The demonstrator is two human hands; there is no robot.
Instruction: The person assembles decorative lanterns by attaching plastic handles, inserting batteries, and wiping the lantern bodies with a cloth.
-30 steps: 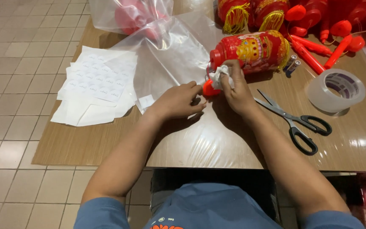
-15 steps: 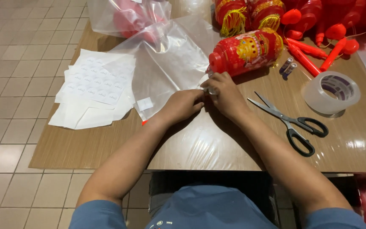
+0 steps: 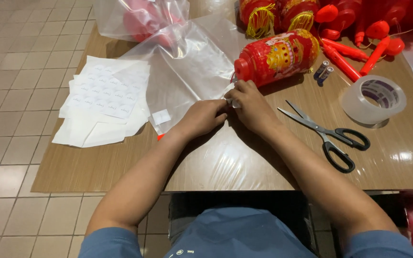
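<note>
The table (image 3: 96,167) is wood-toned and stands on a tiled floor (image 3: 10,71). A clear plastic bag (image 3: 192,71) lies spread across its middle, reaching toward the near edge under the person's forearms. At the bag's left lies a stack of white sticker sheets (image 3: 103,102). At the far edge, a second bag (image 3: 139,19) holds red things, and more red lanterns (image 3: 283,14) crowd the far right corner.

A red lantern (image 3: 276,57) with gold print lies on its side just past the hands, its red end cap pointing at them. Right of it sits a tape roll (image 3: 374,100), and nearer, black-handled scissors (image 3: 326,134) lie open. Two small batteries (image 3: 323,72) rest between lantern and tape, beside red sticks (image 3: 347,59).

The left hand (image 3: 204,117) and right hand (image 3: 252,107) meet at the bag's edge, touching each other just beside the lantern's cap. Both fingers curl in a pinch on a small white piece (image 3: 232,95), seemingly a sticker, pressed at the bag; each grip is clenched on it.
</note>
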